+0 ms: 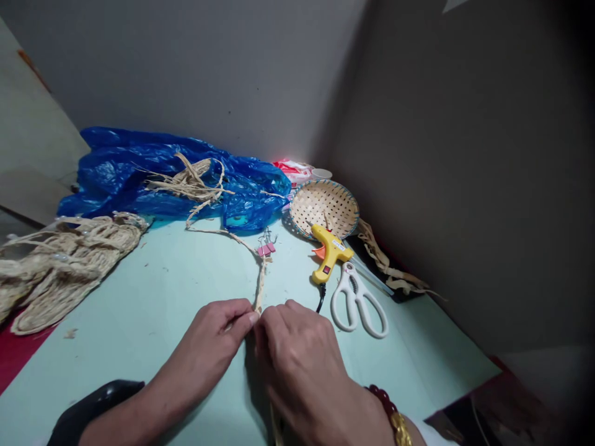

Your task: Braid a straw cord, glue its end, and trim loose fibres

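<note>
A braided cord of pale straw-like fibre (pixel 261 283) runs down the middle of the table toward me. My left hand (pixel 223 328) pinches it between thumb and forefinger. Right beside it, my right hand (pixel 297 347) is closed on the same cord, with its fingertips mostly hidden behind the knuckles. Loose strands trail below the right hand. Pink binder clips (pixel 266 249) grip the cord at its far end. From there a thin strand leads back left to a tangled bundle of fibre (pixel 193 181) lying on a blue plastic bag (pixel 125 164).
Woven straw sandals (pixel 79 272) lie at the left. To the right are a round woven basket (pixel 320 207), a yellow glue gun (pixel 331 251) with a black cord, and white-handled scissors (pixel 356 300). Dry fibre strips (pixel 381 257) lie along the right wall. A grey wall (pixel 209 68) stands behind.
</note>
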Action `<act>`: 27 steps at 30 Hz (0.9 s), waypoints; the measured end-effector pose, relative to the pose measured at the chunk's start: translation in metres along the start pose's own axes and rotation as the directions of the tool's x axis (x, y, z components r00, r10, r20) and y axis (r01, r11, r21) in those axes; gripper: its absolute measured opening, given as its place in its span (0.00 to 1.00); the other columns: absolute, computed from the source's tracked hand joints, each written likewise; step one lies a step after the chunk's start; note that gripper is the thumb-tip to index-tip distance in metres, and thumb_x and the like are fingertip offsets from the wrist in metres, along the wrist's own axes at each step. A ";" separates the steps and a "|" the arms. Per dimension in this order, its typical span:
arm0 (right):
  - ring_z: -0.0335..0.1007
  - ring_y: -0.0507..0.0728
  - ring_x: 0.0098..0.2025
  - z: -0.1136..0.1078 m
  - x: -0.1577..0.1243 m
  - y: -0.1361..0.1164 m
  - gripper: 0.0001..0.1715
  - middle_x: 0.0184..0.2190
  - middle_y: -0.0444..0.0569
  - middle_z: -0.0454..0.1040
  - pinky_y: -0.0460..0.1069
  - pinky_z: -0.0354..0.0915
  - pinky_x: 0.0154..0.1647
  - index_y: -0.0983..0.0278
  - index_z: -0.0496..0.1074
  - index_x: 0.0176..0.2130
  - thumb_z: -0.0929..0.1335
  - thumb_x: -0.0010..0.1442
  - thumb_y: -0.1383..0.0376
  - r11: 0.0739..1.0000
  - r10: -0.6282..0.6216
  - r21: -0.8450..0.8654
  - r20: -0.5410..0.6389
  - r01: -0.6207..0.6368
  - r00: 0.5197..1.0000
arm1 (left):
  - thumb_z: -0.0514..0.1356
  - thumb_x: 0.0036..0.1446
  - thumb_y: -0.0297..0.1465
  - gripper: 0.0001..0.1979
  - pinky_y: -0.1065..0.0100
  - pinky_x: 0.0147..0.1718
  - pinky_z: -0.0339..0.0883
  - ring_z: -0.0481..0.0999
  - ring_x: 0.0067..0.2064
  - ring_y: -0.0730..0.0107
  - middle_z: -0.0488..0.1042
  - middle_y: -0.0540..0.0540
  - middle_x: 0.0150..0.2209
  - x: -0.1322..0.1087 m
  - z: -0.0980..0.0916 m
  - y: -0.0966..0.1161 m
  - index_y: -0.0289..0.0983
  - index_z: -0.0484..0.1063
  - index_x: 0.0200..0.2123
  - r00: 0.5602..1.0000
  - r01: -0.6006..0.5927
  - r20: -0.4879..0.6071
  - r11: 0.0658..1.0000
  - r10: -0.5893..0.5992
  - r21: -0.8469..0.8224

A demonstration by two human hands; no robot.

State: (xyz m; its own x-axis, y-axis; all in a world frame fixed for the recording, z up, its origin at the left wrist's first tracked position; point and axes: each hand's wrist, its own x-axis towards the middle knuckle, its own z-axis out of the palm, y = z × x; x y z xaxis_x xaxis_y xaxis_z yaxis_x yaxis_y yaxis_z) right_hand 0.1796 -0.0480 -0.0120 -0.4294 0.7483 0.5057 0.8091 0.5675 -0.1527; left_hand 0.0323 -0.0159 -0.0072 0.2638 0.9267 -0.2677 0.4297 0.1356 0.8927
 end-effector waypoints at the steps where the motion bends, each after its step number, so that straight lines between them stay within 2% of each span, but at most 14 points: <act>1: 0.59 0.56 0.24 0.003 0.001 -0.004 0.13 0.21 0.47 0.66 0.51 0.49 0.25 0.64 0.64 0.27 0.60 0.59 0.77 0.996 -0.055 -0.071 -0.033 0.053 0.998 | 0.54 0.52 0.39 0.15 0.68 0.26 0.48 0.54 0.25 0.70 0.54 0.56 0.19 0.001 0.000 -0.001 0.40 0.56 0.18 1.000 0.013 0.011 0.999 -0.013 -0.035; 5: 0.57 0.56 0.20 0.007 0.008 -0.021 0.15 0.19 0.50 0.64 0.52 0.49 0.22 0.69 0.68 0.26 0.58 0.53 0.80 0.953 -0.210 -0.238 -0.086 0.185 0.974 | 0.57 0.48 0.40 0.14 0.69 0.25 0.50 0.54 0.24 0.73 0.55 0.57 0.19 0.005 -0.002 -0.007 0.39 0.60 0.19 0.994 0.083 0.088 0.977 -0.067 -0.196; 8: 0.58 0.57 0.20 0.008 0.010 -0.029 0.13 0.19 0.52 0.65 0.52 0.48 0.20 0.72 0.71 0.27 0.59 0.52 0.79 0.929 -0.283 -0.268 -0.065 0.256 0.957 | 0.59 0.47 0.43 0.15 0.71 0.21 0.45 0.51 0.20 0.76 0.55 0.58 0.17 0.006 -0.005 -0.009 0.38 0.63 0.20 0.987 0.124 0.137 0.951 -0.087 -0.284; 11: 0.58 0.57 0.19 0.009 0.007 -0.033 0.12 0.18 0.52 0.65 0.52 0.49 0.20 0.72 0.71 0.25 0.61 0.49 0.79 0.923 -0.296 -0.271 -0.048 0.273 0.954 | 0.60 0.48 0.44 0.17 0.71 0.19 0.38 0.45 0.17 0.79 0.52 0.61 0.14 0.004 -0.007 -0.007 0.38 0.63 0.21 0.983 0.127 0.168 0.937 -0.075 -0.324; 14: 0.59 0.57 0.20 0.009 -0.002 -0.032 0.13 0.19 0.53 0.66 0.52 0.52 0.20 0.73 0.72 0.26 0.60 0.49 0.80 0.937 -0.275 -0.246 -0.076 0.249 0.959 | 0.61 0.51 0.40 0.14 0.71 0.20 0.37 0.45 0.19 0.79 0.53 0.60 0.15 0.001 -0.009 -0.005 0.36 0.67 0.23 0.981 0.132 0.179 0.936 -0.076 -0.328; 16: 0.61 0.58 0.22 0.004 -0.008 -0.027 0.13 0.21 0.54 0.69 0.52 0.55 0.21 0.73 0.73 0.28 0.60 0.53 0.78 0.970 -0.214 -0.131 -0.080 0.203 0.974 | 0.61 0.51 0.35 0.10 0.71 0.21 0.39 0.48 0.21 0.78 0.57 0.58 0.18 -0.002 -0.010 -0.004 0.34 0.70 0.26 0.981 0.132 0.179 0.939 -0.077 -0.319; 18: 0.65 0.59 0.26 -0.005 -0.012 -0.017 0.12 0.24 0.53 0.72 0.52 0.60 0.26 0.70 0.74 0.32 0.61 0.60 0.72 0.989 -0.094 0.109 -0.013 0.095 0.995 | 0.60 0.50 0.32 0.07 0.71 0.22 0.42 0.51 0.22 0.77 0.61 0.56 0.19 -0.004 -0.011 -0.003 0.33 0.71 0.26 0.980 0.124 0.188 0.943 -0.067 -0.310; 20: 0.68 0.57 0.32 -0.017 -0.010 -0.004 0.13 0.30 0.51 0.74 0.51 0.63 0.33 0.67 0.73 0.37 0.62 0.65 0.66 0.929 0.068 0.355 0.105 -0.101 0.992 | 0.60 0.51 0.32 0.07 0.71 0.22 0.43 0.52 0.22 0.76 0.61 0.56 0.19 -0.005 -0.012 -0.002 0.33 0.70 0.24 0.978 0.110 0.203 0.947 -0.050 -0.301; 21: 0.69 0.57 0.36 -0.022 -0.008 0.003 0.12 0.34 0.51 0.75 0.50 0.63 0.37 0.67 0.72 0.41 0.62 0.66 0.64 0.884 0.183 0.413 0.122 -0.217 0.976 | 0.60 0.51 0.32 0.08 0.71 0.22 0.42 0.51 0.22 0.77 0.60 0.56 0.19 -0.006 -0.013 -0.001 0.34 0.70 0.24 0.977 0.102 0.209 0.949 -0.040 -0.297; 22: 0.70 0.56 0.37 -0.025 -0.004 0.009 0.12 0.36 0.51 0.75 0.49 0.63 0.39 0.66 0.71 0.45 0.63 0.66 0.62 0.833 0.250 0.458 0.189 -0.311 0.950 | 0.60 0.52 0.33 0.09 0.71 0.22 0.42 0.50 0.22 0.77 0.59 0.56 0.19 -0.006 -0.013 -0.001 0.34 0.70 0.24 0.977 0.092 0.213 0.952 -0.029 -0.293; 23: 0.69 0.55 0.37 -0.027 0.000 0.014 0.13 0.36 0.49 0.75 0.48 0.62 0.39 0.65 0.70 0.46 0.63 0.66 0.61 0.777 0.274 0.502 0.273 -0.380 0.922 | 0.60 0.53 0.34 0.10 0.71 0.22 0.41 0.50 0.22 0.76 0.59 0.57 0.20 -0.006 -0.014 0.000 0.34 0.70 0.25 0.977 0.079 0.215 0.954 -0.016 -0.290; 25: 0.67 0.53 0.33 -0.025 0.009 0.021 0.13 0.31 0.45 0.73 0.46 0.60 0.33 0.64 0.70 0.41 0.63 0.66 0.58 0.689 0.224 0.574 0.414 -0.444 0.882 | 0.60 0.53 0.36 0.10 0.71 0.23 0.44 0.52 0.23 0.76 0.61 0.56 0.21 -0.006 -0.015 0.001 0.35 0.69 0.26 0.977 0.043 0.210 0.958 0.019 -0.285; 27: 0.61 0.50 0.28 -0.019 0.017 0.023 0.14 0.25 0.41 0.68 0.44 0.55 0.27 0.64 0.69 0.33 0.64 0.65 0.57 0.649 0.147 0.617 0.471 -0.445 0.869 | 0.61 0.52 0.36 0.10 0.71 0.25 0.49 0.57 0.25 0.74 0.63 0.55 0.23 -0.005 -0.016 0.002 0.35 0.69 0.27 0.978 -0.005 0.198 0.961 0.062 -0.275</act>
State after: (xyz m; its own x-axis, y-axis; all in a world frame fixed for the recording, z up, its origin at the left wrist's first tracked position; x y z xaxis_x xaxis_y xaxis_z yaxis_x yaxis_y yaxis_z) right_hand 0.1990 -0.0290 0.0094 -0.4432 0.8963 0.0169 0.4683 0.2475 -0.8482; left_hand 0.0180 -0.0150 0.0015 0.4559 0.8452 -0.2788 0.1744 0.2224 0.9592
